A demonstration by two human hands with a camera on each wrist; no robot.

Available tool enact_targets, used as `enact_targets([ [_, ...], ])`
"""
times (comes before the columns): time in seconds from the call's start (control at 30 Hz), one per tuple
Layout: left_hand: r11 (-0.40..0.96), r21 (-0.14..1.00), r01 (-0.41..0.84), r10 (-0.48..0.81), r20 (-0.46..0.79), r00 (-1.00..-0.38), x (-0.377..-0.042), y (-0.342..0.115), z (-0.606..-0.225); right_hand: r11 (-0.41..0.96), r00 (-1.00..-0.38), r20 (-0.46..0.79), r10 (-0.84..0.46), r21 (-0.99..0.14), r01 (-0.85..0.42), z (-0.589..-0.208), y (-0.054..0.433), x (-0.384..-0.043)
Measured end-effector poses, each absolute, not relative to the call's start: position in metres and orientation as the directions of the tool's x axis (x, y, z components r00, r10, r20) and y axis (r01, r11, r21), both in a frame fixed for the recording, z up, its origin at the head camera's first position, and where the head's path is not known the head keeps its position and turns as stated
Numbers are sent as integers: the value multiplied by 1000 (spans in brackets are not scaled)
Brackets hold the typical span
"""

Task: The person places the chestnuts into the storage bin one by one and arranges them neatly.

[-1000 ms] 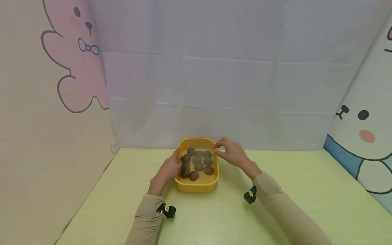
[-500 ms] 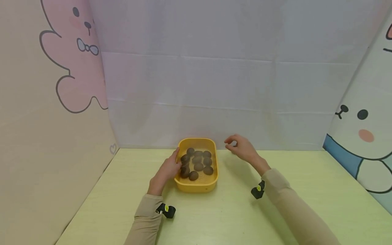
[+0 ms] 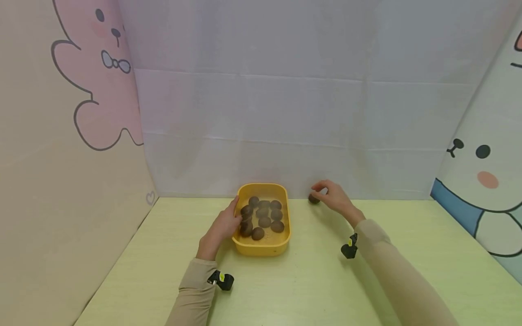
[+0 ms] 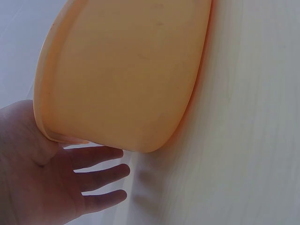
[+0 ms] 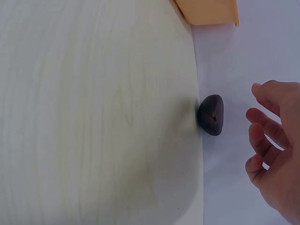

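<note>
A yellow plastic basin (image 3: 261,250) stands on the table with several dark brown rounded pieces (image 3: 264,222) inside. My left hand (image 3: 223,225) holds its left wall, the thumb over the rim. In the left wrist view, the other fingers (image 4: 104,177) extend outside the wall. One dark brown, dome-shaped piece (image 5: 212,115) with a flat side lies on the table by the back wall, right of the basin. Just beside and above it is my right hand (image 3: 335,198), its fingers loosely bent. The right wrist view shows a gap between the fingertips (image 5: 255,115) and this piece.
A white cloth wall (image 3: 261,104) rises at the table's back edge, close behind the basin. Printed side walls stand at left and right, one with a pink bear (image 3: 102,104), the other with a white animal (image 3: 483,181). The pale yellow-green table (image 3: 269,290) extends toward me.
My right hand has moved right, away from the basin's rim, carrying a dark brown piece, and has let it go on the table. The left hand stays on the basin.
</note>
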State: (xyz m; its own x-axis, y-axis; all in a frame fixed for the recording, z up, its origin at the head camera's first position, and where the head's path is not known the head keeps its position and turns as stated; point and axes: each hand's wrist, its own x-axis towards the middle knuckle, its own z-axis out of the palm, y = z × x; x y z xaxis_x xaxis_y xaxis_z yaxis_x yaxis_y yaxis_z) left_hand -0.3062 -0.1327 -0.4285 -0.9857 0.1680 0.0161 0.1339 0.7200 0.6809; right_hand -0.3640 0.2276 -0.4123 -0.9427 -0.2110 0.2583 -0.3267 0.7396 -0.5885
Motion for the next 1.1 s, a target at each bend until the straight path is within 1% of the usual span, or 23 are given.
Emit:
enact_targets([
  [0.33,719,685,117,156,5,-988,-306,-132,-429,740,-943,239,-229,-587,-329,-428,237,-372],
  [0.7,719,685,116,158,2,-987,-306,-132,-427,757,-945,233,-231,-567,-325,-436,235,-379],
  [0.9,723,680,127,157,17,-987,-306,-132,-428,821,-957,178,-229,-493,-288,-433,233,-380],
  [1.1,721,682,123,157,13,-988,-305,-132,-428,867,-976,115,-183,-449,-215,-433,235,-378],
])
